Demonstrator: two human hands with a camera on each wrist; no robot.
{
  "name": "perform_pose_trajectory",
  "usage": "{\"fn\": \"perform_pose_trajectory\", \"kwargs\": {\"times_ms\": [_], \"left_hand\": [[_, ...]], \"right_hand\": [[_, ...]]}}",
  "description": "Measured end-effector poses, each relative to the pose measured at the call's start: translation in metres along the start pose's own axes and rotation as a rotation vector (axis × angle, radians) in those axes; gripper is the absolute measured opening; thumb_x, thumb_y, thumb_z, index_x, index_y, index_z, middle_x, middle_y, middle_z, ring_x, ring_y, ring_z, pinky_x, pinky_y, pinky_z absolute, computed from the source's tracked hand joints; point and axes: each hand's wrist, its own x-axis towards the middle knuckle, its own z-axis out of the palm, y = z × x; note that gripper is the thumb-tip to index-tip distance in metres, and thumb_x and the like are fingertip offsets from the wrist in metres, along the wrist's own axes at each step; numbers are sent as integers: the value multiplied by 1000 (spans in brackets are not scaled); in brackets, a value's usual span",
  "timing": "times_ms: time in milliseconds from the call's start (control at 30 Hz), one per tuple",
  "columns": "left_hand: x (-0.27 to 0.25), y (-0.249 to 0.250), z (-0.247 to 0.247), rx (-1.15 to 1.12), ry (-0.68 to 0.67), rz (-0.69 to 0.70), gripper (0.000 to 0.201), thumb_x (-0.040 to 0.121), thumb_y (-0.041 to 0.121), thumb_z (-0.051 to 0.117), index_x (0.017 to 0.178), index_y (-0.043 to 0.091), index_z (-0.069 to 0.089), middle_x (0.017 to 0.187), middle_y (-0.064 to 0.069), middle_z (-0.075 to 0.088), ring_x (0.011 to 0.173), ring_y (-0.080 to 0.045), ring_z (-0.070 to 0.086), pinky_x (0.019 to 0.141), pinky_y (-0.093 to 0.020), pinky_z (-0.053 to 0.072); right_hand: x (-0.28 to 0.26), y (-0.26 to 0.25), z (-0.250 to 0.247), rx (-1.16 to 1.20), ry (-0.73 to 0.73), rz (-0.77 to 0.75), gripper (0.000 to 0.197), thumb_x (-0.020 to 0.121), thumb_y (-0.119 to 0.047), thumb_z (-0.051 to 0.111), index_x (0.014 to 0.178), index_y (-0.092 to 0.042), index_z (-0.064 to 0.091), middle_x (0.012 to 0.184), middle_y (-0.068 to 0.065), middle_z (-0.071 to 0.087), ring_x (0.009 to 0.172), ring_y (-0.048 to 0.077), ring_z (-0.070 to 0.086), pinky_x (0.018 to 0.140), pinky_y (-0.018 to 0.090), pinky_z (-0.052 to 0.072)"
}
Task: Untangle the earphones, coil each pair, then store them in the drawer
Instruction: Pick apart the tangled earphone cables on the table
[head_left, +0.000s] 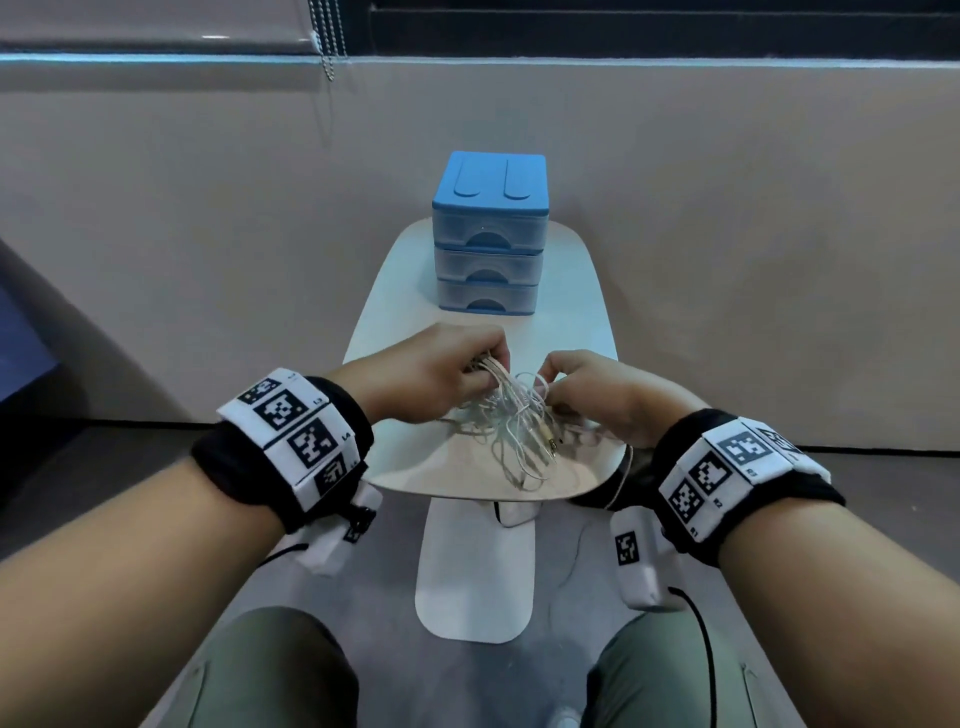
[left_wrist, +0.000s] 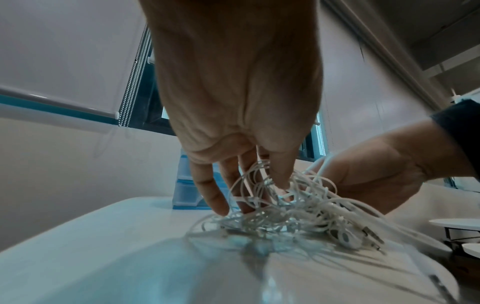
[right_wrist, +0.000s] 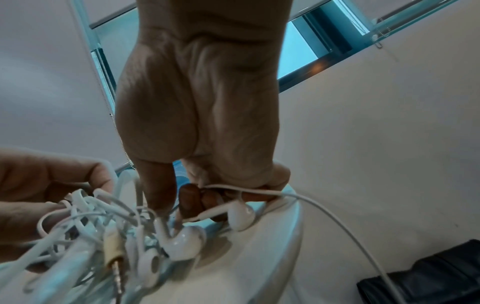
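Untangling in hand, judging by the knot: working at the earphones (head_left: 511, 421), lying in a white tangle on the near end of the desk (head_left: 415, 457). Left hand (head_left: 441, 364) pinching a bunch of cords, fingers (left_wrist: 215, 197) curled down into the mass; right hand (head_left: 597, 395) pinching one strand, fingers (right_wrist: 197, 197) bent round it beside a loose earbud (right_wrist: 240, 216). Drawer unit (head_left: 488, 234) standing well behind, all three drawers closed. Next, probably: easing one pair free without tightening loops, one cord hanging off the desk edge.
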Motion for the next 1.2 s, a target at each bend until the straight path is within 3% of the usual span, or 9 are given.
{"fn": "perform_pose_trajectory", "kwargs": {"times_ms": [133, 233, 333, 400, 500, 767, 933, 1067, 1200], "left_hand": [[12, 1, -14, -47, -61, -1, 8, 100, 12, 59, 95, 18, 61, 83, 8, 66, 71, -4, 59, 65, -15, 45], [20, -3, -13, -50, -69, -42, 11, 101, 18, 61, 91, 24, 61, 79, 11, 65, 66, -2, 56, 63, -19, 44], [25, -8, -6, -50, -64, -73, 9, 101, 21, 62, 92, 23, 62, 78, 10, 62, 63, -2, 52, 61, -19, 41], [26, -11, -4, -62, -45, -83, 8, 101, 23, 63, 93, 23, 63, 80, 8, 63, 65, -5, 53, 61, -20, 43], [28, -14, -3, -75, -28, -102, 6, 101, 24, 63, 95, 23, 64, 85, 4, 66, 69, -10, 56, 65, -27, 48], [28, -14, -6, 5, 31, -86, 14, 96, 26, 69, 109, 23, 63, 101, 7, 63, 75, -2, 57, 60, -9, 40], [24, -15, -19, 179, 180, -61, 31, 81, 33, 83, 90, 23, 55, 85, 8, 54, 69, -8, 48, 59, -22, 36], [20, -13, -19, 111, 171, -42, 31, 83, 28, 84, 68, 17, 59, 63, 10, 55, 54, -1, 49, 52, -13, 36], [9, -15, -14, -6, 71, 13, 9, 87, 14, 78, 82, 20, 73, 78, 7, 74, 71, -5, 69, 68, -22, 55]], "right_hand": [[-1, 3, 0, -8, -65, -18, 15, 88, 6, 52, 92, 1, 65, 78, 15, 56, 63, 18, 50, 49, 24, 41], [1, 6, 0, -25, -74, -12, 17, 87, 5, 52, 97, 15, 62, 79, 16, 57, 59, 15, 49, 51, 24, 40], [0, 9, -1, 33, -102, 2, 21, 83, 7, 54, 98, 19, 60, 83, 22, 60, 67, 26, 49, 54, 30, 41], [-1, 9, -2, 43, -120, 10, 24, 78, 8, 53, 99, 17, 62, 83, 24, 61, 69, 29, 50, 55, 30, 41], [-2, 8, -1, 19, -119, 10, 25, 81, 14, 48, 101, 15, 63, 80, 20, 60, 49, 16, 48, 52, 28, 37], [4, 8, 3, 34, -84, -7, 13, 91, 6, 58, 95, -4, 66, 67, 11, 58, 45, 13, 49, 45, 26, 42], [8, 8, 5, 90, -137, 6, 10, 90, 4, 65, 86, -5, 64, 81, 26, 64, 76, 37, 53, 75, 50, 45], [11, 9, 4, 62, -122, -28, 13, 94, 5, 61, 87, -6, 64, 80, 17, 63, 58, 17, 58, 54, 23, 49], [12, 12, 4, 40, -119, -32, 20, 95, 8, 55, 87, -8, 62, 82, 17, 59, 58, 15, 53, 50, 19, 47]]}}
